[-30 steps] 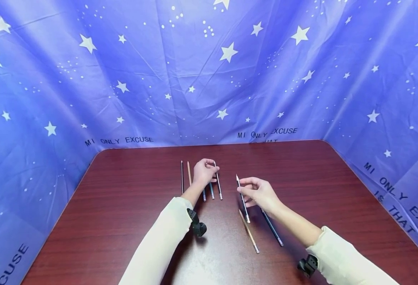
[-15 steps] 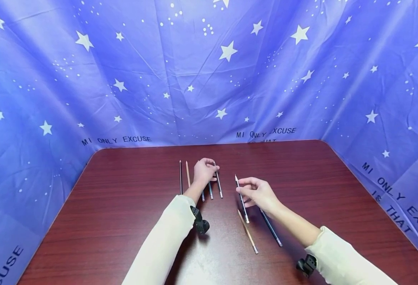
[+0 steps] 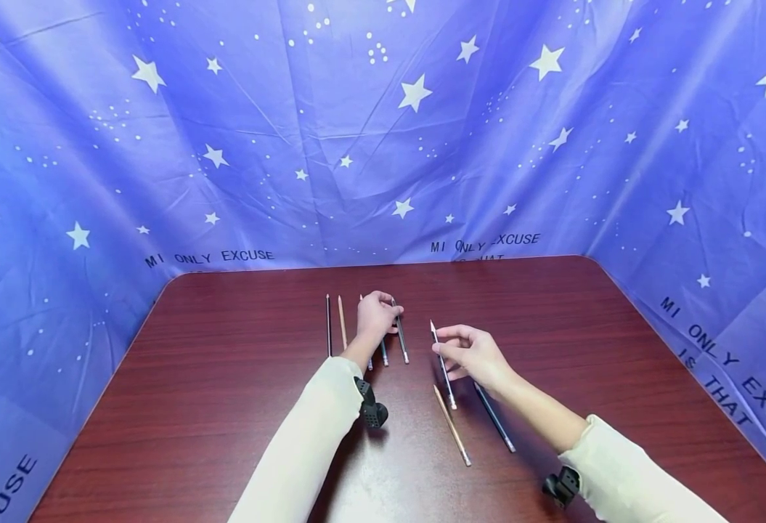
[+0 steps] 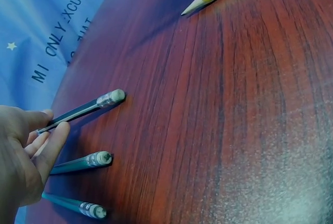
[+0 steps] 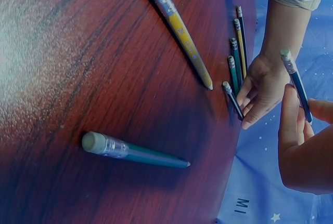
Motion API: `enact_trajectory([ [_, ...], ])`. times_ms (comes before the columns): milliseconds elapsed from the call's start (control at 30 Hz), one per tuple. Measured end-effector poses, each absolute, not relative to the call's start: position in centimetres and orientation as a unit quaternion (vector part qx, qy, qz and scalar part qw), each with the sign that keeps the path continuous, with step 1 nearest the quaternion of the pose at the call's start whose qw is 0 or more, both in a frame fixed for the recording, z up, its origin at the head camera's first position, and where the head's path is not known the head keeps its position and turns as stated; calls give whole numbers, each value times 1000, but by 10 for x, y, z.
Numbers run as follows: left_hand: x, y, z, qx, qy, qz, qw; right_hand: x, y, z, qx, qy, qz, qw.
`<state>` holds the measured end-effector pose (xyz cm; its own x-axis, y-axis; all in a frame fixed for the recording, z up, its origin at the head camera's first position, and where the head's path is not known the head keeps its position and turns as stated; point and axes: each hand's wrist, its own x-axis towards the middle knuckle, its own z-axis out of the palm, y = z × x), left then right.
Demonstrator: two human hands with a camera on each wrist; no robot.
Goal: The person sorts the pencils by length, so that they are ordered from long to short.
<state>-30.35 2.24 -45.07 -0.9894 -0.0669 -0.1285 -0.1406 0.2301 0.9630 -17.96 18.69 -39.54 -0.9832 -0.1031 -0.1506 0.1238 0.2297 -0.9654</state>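
Observation:
My left hand (image 3: 377, 318) pinches a dark pencil (image 4: 83, 112) between thumb and fingers, at the right end of a row. Its eraser end is low over the table; whether it touches cannot be told. Beside it lie two green pencils (image 4: 78, 164), partly behind the hand, then a yellow pencil (image 3: 341, 319) and a black pencil (image 3: 328, 323). My right hand (image 3: 481, 356) holds another dark pencil (image 5: 296, 86) by thumb and fingertips, tilted, eraser end down toward me. Under and near it lie a second yellow pencil (image 5: 182, 37) and a dark green pencil (image 5: 145, 154).
The reddish-brown wooden table (image 3: 226, 407) has rounded far corners. A blue curtain (image 3: 330, 145) with white stars stands behind and on both sides. Dark wrist cameras (image 3: 372, 407) sit on both pale sleeves (image 3: 311, 428).
My left hand and its pencil have shifted very slightly right relative to the row. The right hand stays almost still with its pencil. The head view has turned a little.

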Motion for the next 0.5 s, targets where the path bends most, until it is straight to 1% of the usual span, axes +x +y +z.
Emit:
enact_trajectory([
  [500, -306, 27, -455, -64, 815, 575, 41, -180, 189, -395, 4, 774, -627, 89],
])
